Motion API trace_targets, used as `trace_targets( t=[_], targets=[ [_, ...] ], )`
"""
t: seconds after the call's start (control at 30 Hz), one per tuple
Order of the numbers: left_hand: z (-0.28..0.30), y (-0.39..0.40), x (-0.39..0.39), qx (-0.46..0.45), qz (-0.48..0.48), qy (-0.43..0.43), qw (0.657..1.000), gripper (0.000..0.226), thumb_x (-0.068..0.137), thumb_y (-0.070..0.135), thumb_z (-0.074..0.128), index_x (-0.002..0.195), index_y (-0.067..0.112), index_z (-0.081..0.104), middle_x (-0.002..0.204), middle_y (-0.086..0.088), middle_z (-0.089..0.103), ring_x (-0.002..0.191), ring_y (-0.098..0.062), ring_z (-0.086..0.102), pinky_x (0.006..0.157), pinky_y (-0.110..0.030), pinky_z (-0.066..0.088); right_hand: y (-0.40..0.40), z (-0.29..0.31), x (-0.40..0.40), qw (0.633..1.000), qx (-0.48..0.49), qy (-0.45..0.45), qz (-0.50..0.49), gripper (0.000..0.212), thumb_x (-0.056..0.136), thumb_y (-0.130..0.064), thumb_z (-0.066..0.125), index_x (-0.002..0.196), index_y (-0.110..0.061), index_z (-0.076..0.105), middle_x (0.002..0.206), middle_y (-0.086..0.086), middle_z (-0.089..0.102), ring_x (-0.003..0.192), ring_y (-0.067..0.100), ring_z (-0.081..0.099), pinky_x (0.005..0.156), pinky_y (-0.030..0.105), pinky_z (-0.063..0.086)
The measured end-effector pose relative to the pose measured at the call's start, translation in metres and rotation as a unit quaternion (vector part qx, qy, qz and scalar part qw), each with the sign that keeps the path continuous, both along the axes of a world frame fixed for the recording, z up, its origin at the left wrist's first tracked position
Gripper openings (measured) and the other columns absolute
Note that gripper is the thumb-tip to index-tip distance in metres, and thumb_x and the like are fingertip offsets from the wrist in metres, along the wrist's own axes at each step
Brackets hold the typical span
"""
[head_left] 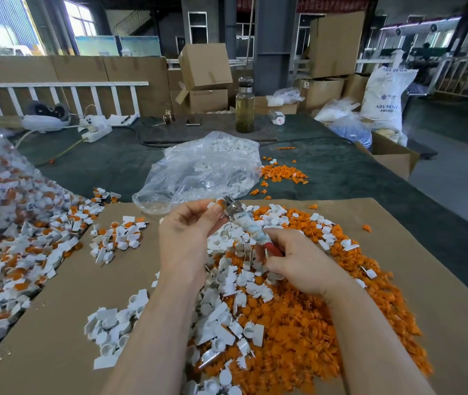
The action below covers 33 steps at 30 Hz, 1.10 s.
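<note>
My right hand (298, 263) grips the red handle of a small tool (251, 228) whose shaft is wrapped in pale tape and ends in a metal head. My left hand (190, 232) pinches a small orange and white plastic part (220, 203) against that metal head, above the pile. Under both hands lies a big heap of orange plastic caps (307, 323) mixed with white plastic housings (227, 283) on a sheet of brown cardboard (64, 315).
A clear bag of assembled orange-and-white pieces (2, 189) spills at the left. Another clear plastic bag (201, 169) of white parts lies beyond the cardboard. A glass bottle (245, 106), a power strip (96, 132), cartons and a white sack (384, 95) stand farther back.
</note>
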State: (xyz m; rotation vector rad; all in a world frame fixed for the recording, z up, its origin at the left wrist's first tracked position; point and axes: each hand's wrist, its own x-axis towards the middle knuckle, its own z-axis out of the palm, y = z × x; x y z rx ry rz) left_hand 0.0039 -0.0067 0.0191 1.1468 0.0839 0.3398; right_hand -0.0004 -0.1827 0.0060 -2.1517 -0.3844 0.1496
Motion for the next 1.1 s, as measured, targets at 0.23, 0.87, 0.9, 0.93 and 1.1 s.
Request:
trace_targets(
  t=[0.23,0.87,0.9,0.93,1.1],
  targets=[
    [0.001,0.015,0.004,-0.129,-0.001,0.144,0.981,0.004,0.089,0.005,0.067,0.091,0.007,0.070,0.085,-0.008,0.078,0.078,-0.016,0.076,0.069,-0.027,0.062,0.004,-0.002,0.003,0.998,-0.006,-0.040,-0.055,0.010,0.087,-0.015,0.063,0.080,-0.013,0.056,0.071,0.007,0.057,0.057,0.015,0.055,0.053,0.037,0.047],
    [-0.022,0.084,0.013,-0.548,0.184,0.089,0.811,0.033,0.105,0.019,0.046,0.137,0.018,0.056,0.109,-0.004,0.074,0.074,-0.011,0.075,0.064,-0.029,0.062,-0.022,-0.017,0.017,0.935,-0.086,-0.073,-0.335,0.021,0.090,-0.028,0.060,0.071,-0.020,0.059,0.060,0.000,0.061,0.056,0.017,0.059,0.046,0.024,0.037],
    [-0.021,0.084,0.012,-0.552,0.183,0.076,0.810,0.034,0.104,0.021,0.050,0.137,0.019,0.056,0.109,-0.005,0.074,0.077,-0.011,0.076,0.060,-0.029,0.061,-0.022,-0.017,0.017,0.936,-0.101,-0.068,-0.331,0.019,0.089,-0.028,0.060,0.071,-0.021,0.059,0.061,-0.002,0.061,0.056,0.016,0.059,0.047,0.024,0.037],
    [-0.020,0.083,0.012,-0.556,0.177,0.064,0.809,0.036,0.102,0.024,0.054,0.138,0.020,0.055,0.107,-0.006,0.074,0.079,-0.012,0.076,0.059,-0.029,0.060,-0.022,-0.018,0.018,0.936,-0.119,-0.062,-0.325,0.018,0.088,-0.029,0.060,0.072,-0.022,0.058,0.062,-0.003,0.061,0.057,0.014,0.059,0.047,0.023,0.036],
    [-0.009,0.070,0.007,-0.406,0.067,0.147,0.900,0.036,0.094,0.026,0.065,0.128,0.015,0.061,0.086,-0.002,0.075,0.066,-0.002,0.071,0.057,-0.018,0.057,-0.015,-0.020,0.018,0.932,-0.217,-0.067,-0.283,0.015,0.091,-0.037,0.057,0.080,-0.027,0.054,0.070,-0.010,0.057,0.059,0.006,0.054,0.046,0.022,0.036]
  ],
)
